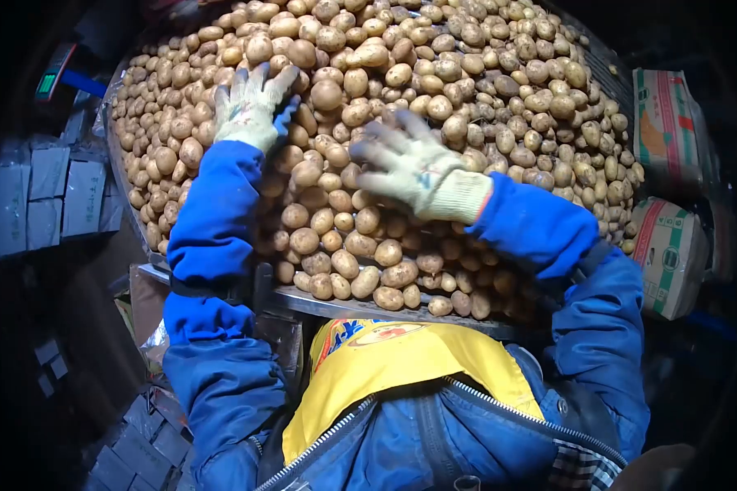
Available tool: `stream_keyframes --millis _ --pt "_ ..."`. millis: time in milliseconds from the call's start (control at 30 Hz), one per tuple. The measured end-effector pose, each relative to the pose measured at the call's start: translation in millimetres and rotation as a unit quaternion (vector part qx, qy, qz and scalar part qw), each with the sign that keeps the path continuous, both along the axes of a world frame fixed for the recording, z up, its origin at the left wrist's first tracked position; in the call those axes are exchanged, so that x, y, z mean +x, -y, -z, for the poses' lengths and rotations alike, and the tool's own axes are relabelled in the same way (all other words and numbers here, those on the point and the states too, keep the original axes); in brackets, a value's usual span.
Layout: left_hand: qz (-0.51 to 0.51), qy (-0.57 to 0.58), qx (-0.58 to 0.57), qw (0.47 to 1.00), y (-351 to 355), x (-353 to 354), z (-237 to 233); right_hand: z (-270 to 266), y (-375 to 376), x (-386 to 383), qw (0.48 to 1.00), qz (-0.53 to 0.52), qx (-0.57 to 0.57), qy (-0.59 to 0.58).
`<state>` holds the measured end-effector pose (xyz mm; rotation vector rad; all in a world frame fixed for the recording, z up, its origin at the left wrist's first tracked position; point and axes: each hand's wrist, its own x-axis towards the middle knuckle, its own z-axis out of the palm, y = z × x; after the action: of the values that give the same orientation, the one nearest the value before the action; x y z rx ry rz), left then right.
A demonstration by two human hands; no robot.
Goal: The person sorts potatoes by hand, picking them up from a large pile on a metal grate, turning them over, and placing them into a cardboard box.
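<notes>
A large heap of potatoes (344, 262) fills the metal-edged table in front of me. My left hand (252, 105), in a pale knitted glove with dark fingertips, lies on the left part of the heap, fingers spread over the potatoes. A bit of blue shows by its thumb. Nearer the middle is my right hand (413, 168), gloved the same way, palm down over the potatoes. Its fingers are apart and slightly blurred, and no potato shows in its grasp. Blue sleeves cover both forearms.
Printed cartons (667, 258) stand to the right of the table. Wrapped grey packs (65, 192) are stacked on the left, below a scale with a green display (47, 84). The table's metal edge (336, 306) runs just before my yellow apron (409, 352).
</notes>
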<state>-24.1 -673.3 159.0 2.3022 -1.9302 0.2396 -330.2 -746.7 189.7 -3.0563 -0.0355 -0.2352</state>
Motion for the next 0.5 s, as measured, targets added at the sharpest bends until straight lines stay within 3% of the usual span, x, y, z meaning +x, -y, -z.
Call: stream_keyframes --millis 67,100,133,300,433,467,500 --pt "-0.014 -0.013 -0.007 1.0 4 4 -2 19 9 14 0.999 -0.025 0.039 -0.02" --pt "-0.01 -0.041 -0.032 0.999 2 7 4 21 25 16 0.999 -0.027 -0.006 -0.034" --pt "-0.008 -0.068 -0.061 0.996 2 10 5 25 37 19 0.999 0.02 0.019 0.021" --pt "-0.008 -0.124 -0.187 0.974 -54 9 -14 15 79 4 0.984 0.161 -0.071 -0.03" --pt "-0.057 -0.131 -0.227 0.963 -112 -22 -23 -8 64 5 0.927 0.355 -0.113 -0.049" --pt "-0.054 -0.138 -0.215 0.965 -122 -31 -26 -17 52 5 0.928 0.363 -0.076 -0.04" --pt "-0.046 -0.158 -0.218 0.962 -128 -44 -25 -21 38 3 0.949 0.307 -0.071 -0.017"
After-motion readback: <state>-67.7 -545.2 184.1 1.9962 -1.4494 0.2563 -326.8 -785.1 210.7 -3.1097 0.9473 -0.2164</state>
